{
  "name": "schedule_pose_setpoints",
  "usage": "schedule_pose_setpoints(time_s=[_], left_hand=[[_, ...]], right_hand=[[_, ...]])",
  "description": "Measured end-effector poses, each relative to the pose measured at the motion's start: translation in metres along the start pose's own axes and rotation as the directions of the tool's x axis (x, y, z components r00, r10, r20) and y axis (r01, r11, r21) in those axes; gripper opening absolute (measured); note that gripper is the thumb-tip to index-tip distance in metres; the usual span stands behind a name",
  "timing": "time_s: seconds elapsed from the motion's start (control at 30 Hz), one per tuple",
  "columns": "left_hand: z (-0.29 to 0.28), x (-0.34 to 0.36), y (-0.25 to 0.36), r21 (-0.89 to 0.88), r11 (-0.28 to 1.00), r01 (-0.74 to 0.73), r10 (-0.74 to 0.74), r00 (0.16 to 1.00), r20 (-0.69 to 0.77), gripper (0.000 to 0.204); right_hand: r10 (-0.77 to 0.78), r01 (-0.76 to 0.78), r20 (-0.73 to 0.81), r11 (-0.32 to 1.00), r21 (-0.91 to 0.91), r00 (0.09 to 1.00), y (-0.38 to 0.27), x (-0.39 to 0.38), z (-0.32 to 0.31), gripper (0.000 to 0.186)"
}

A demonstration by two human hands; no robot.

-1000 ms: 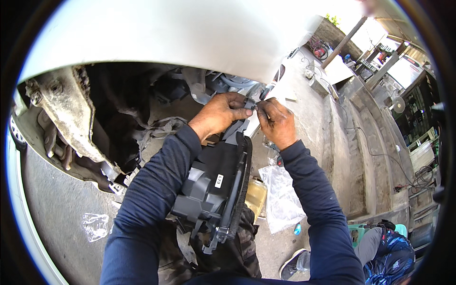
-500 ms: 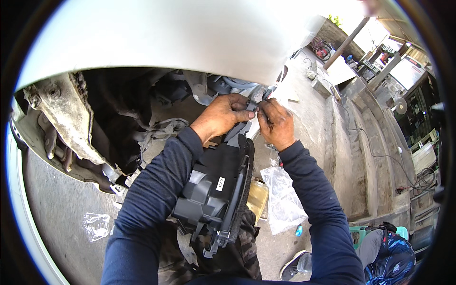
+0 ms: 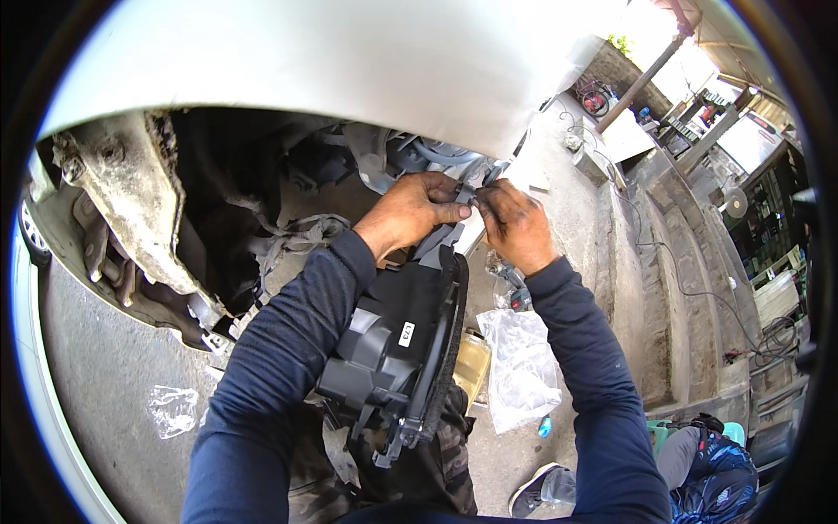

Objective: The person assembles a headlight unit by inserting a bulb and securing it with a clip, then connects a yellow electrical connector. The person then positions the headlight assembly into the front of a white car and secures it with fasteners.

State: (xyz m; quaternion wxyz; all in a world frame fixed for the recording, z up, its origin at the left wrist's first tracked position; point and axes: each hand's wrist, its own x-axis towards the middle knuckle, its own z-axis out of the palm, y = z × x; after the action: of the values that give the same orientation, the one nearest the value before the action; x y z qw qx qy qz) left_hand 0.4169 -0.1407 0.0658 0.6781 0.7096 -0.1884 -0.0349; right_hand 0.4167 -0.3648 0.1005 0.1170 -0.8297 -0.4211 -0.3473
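Observation:
A black plastic headlight housing rests across my lap, its back turned up, with a white label and a dark foam strip along its right edge. From its far end a narrow grey-black mounting arm reaches forward. My left hand pinches the tip of that arm between thumb and fingers. Right beside it, my right hand has thumb and fingers pressed together at the same tip. What the right fingers hold, if anything, is too small and covered to make out.
The white car panel overhangs an opened wheel-arch area with a rusty bracket. Clear plastic bags and a yellowed lamp lie on the ground. A power tool sits near my right wrist. Concrete steps and a patterned backpack are to the right.
My right hand has turned slightly and its wrist has shifted a little right. The left hand keeps its pinch, and the housing stays in place. The view has tilted a little.

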Motion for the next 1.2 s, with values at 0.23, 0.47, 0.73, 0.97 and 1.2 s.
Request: schedule_pose_setpoints(time_s=[0.23,0.47,0.73,0.97,1.2], left_hand=[[-0.002,0.0,-0.012,-0.231,0.973,0.01,-0.014,1.0,-0.019,0.044],[-0.002,-0.001,-0.011,-0.228,0.973,0.031,-0.036,0.999,-0.016,0.038],[-0.001,0.005,-0.02,-0.189,0.982,-0.012,0.009,1.0,-0.014,0.04],[0.002,0.007,-0.022,-0.188,0.982,-0.002,0.001,1.0,-0.002,0.033],[-0.001,0.001,-0.015,-0.265,0.963,0.041,-0.043,0.999,-0.001,0.035]], right_hand=[[0.146,-0.143,-0.083,0.989,0.043,0.986,-0.011,-0.007,0.005,0.011],[0.125,-0.127,-0.106,0.992,-0.01,0.986,-0.015,-0.014,0.023,0.017],[0.144,-0.14,-0.149,0.989,0.04,0.978,-0.013,-0.018,0.031,0.014],[0.18,-0.176,-0.193,0.984,0.037,0.964,-0.014,-0.02,0.027,0.01],[0.169,-0.167,-0.224,0.986,0.03,0.96,-0.013,-0.019,0.038,0.012]])
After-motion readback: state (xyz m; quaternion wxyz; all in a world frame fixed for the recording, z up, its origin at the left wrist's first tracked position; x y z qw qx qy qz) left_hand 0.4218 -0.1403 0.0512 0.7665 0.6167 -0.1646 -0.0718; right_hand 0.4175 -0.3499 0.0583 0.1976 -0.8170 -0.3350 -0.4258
